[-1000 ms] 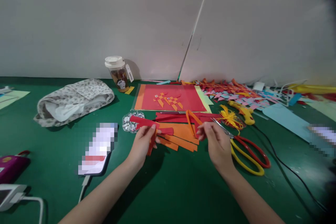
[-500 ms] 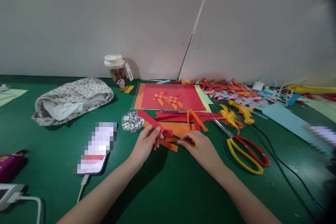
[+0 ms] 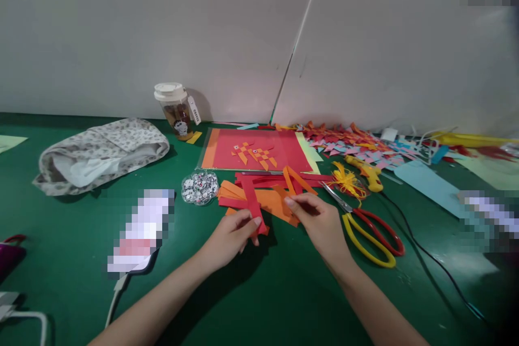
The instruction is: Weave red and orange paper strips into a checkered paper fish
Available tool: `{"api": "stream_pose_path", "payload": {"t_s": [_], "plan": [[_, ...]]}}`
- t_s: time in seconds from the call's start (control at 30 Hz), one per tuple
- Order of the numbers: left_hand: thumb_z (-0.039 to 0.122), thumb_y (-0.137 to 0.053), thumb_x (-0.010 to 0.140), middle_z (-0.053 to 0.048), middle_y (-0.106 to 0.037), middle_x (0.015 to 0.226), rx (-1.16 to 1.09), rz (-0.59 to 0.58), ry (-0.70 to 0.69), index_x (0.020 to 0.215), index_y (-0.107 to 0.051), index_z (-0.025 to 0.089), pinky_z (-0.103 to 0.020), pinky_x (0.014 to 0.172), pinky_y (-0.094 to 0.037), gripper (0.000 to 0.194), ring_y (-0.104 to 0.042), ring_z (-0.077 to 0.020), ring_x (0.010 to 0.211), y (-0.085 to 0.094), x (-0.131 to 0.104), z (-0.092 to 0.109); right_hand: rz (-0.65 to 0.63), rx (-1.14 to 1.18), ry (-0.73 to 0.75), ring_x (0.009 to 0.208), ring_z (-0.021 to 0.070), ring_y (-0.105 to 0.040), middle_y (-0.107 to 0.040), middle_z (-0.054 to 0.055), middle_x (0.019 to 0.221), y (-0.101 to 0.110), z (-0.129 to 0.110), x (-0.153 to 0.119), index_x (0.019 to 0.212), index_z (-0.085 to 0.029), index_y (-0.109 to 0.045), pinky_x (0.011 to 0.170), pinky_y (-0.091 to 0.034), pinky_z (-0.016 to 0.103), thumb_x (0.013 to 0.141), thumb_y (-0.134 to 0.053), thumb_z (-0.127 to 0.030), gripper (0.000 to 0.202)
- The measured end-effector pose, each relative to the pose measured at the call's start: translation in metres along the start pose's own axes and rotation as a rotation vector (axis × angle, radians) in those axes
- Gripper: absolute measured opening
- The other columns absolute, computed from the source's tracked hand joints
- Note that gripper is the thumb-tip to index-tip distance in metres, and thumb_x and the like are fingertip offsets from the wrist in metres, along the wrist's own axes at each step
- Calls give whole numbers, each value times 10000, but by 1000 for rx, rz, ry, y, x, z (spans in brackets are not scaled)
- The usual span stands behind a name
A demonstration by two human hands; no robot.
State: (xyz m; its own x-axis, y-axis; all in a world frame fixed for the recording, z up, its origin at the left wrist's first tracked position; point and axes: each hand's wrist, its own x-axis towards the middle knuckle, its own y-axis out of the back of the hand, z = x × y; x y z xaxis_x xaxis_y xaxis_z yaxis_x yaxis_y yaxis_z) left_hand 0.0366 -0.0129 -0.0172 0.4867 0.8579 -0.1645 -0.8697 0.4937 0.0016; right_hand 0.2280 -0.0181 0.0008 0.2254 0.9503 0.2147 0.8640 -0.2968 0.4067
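Observation:
My left hand point(image 3: 229, 239) is closed on a red paper strip point(image 3: 251, 199), which points up and away from me. Between the thumb and fingers of my right hand point(image 3: 324, 221) is the end of an orange paper strip point(image 3: 280, 191). Beneath and beyond both hands lie loose red and orange strips and an orange paper piece point(image 3: 273, 205). A bent orange strip point(image 3: 307, 184) stands out of this pile just past my right fingers. Farther back, two small woven paper fish point(image 3: 264, 158) in orange and yellow rest on a red sheet point(image 3: 287, 146).
Scissors point(image 3: 367, 232) with red and yellow handles lie right of my right hand, near yellow string point(image 3: 348, 181) and a yellow glue gun point(image 3: 365, 173). Left are a container of googly eyes point(image 3: 200, 188), a phone point(image 3: 141, 232), a lidded cup point(image 3: 174, 111) and a patterned cloth bag point(image 3: 105, 154).
The red strip in my left hand has swung from slanting left to pointing nearly away from me. My right hand has risen slightly with an orange strip, and the hands are farther apart.

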Motion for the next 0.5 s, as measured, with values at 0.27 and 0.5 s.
{"api": "stream_pose_path", "payload": {"t_s": [0.27, 0.5], "plan": [[242, -762, 646, -48, -615, 1030, -331, 83, -48, 1057, -531, 188, -254, 745, -466, 474, -598, -143, 851, -5, -4, 7, -319, 521, -305, 723, 142, -632, -681, 19, 767, -8, -3, -4, 1101, -209, -601, 608, -474, 241, 680, -735, -317, 455], [216, -736, 668, -61, -616, 1044, -342, 187, -87, 1036, -545, 188, -306, 763, -496, 415, -632, -154, 805, -1, -1, 3, -687, 588, -432, 718, 144, -632, -657, 5, 703, -10, -10, -12, 1240, -215, -517, 537, -457, 213, 708, -724, -283, 575]]}}
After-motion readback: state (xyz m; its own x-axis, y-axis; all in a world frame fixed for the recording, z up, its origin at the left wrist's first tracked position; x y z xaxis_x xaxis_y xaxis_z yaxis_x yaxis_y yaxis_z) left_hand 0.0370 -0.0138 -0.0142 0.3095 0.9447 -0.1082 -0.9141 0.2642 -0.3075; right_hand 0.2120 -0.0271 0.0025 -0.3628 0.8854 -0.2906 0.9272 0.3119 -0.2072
